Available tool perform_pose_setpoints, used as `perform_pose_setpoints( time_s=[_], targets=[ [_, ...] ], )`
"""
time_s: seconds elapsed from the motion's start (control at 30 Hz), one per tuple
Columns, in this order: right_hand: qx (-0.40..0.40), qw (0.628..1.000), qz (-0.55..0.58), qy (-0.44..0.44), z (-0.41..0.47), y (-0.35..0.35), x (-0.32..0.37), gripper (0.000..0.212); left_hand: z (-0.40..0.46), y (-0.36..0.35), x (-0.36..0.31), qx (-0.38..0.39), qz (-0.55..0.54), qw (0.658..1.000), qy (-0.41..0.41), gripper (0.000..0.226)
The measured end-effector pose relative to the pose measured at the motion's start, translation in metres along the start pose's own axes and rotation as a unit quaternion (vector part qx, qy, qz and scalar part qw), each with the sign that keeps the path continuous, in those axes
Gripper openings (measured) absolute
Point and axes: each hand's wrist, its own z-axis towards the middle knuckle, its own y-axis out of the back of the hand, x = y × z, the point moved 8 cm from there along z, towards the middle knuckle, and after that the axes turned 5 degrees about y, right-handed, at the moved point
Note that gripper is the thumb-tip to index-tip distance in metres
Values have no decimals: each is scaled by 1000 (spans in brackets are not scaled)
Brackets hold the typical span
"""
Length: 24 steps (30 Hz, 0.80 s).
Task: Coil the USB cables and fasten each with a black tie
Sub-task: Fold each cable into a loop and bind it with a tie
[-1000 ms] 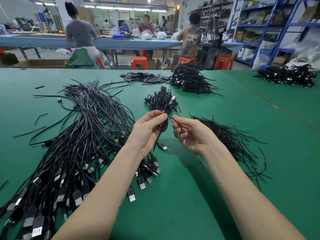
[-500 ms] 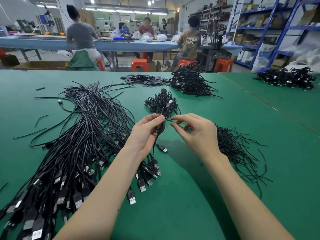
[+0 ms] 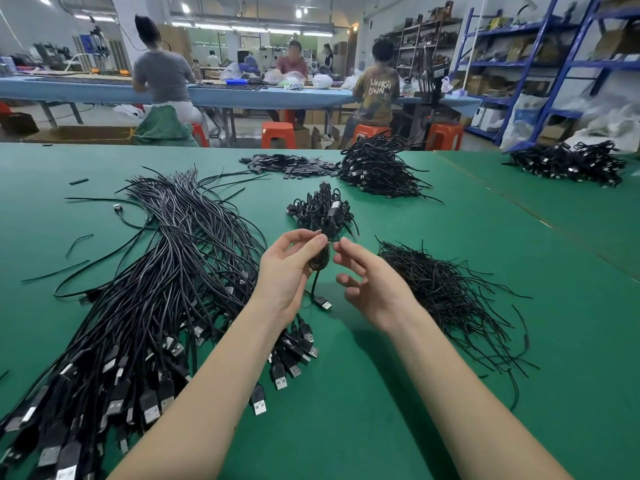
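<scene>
- Green table (image 3: 381, 427): the landmark, everything sits on it.
- Loose cables (image 3: 145, 306): big fan on the table's left side, plugs toward the near edge, probably so one pulls out easily.
- Far heap of bundles (image 3: 377, 168): table's back edge, looks like done stock.
- Black ties (image 3: 446, 292): pile on the table's right, just beside the right hand for quick picks.
- Small bundle pile (image 3: 322, 211): table centre, just behind the hands, likely the drop spot.
- Left hand (image 3: 287, 271): above table centre, thumb and fingers pinch the coiled cable (image 3: 320, 259), keeping the loops together; plug (image 3: 322, 303) dangles.
- Right hand (image 3: 374, 282): fingers loose and spread, index tip near the coil's top; can't tell if it holds a tie.
</scene>
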Motion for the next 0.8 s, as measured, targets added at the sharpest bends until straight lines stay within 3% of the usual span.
perform_pose_setpoints(
  time_s=[0.07,0.17,0.27,0.33,0.43,0.53,0.67,0.73,0.8],
  targets=[
    [-42,987,-125,90,0,6,-1,27,5,8,1,-23,-27,999,4,12],
    [-64,964,-188,178,-6,6,-8,27,18,17,3,-58,-97,993,25,9],
    [-49,960,-205,187,-6,2,-10,31,38,14,3,-64,-161,984,49,3],
    [-62,961,-196,184,-5,4,-9,33,57,4,-1,-53,-140,988,44,13],
    [-80,964,-177,181,-3,8,-10,34,88,-8,-10,-82,13,997,-2,34],
    [-76,967,-161,180,-2,8,-10,35,118,-17,-22,-123,195,970,-78,36],
    [-65,969,-157,178,-1,9,-11,38,146,-20,-25,-155,415,882,-163,23],
    [-70,970,-154,176,0,11,-12,39,157,-16,-13,-150,523,826,-147,23],
    [-73,971,-150,174,1,12,-13,39,162,-11,-3,-130,575,798,-122,29]
  ],
)
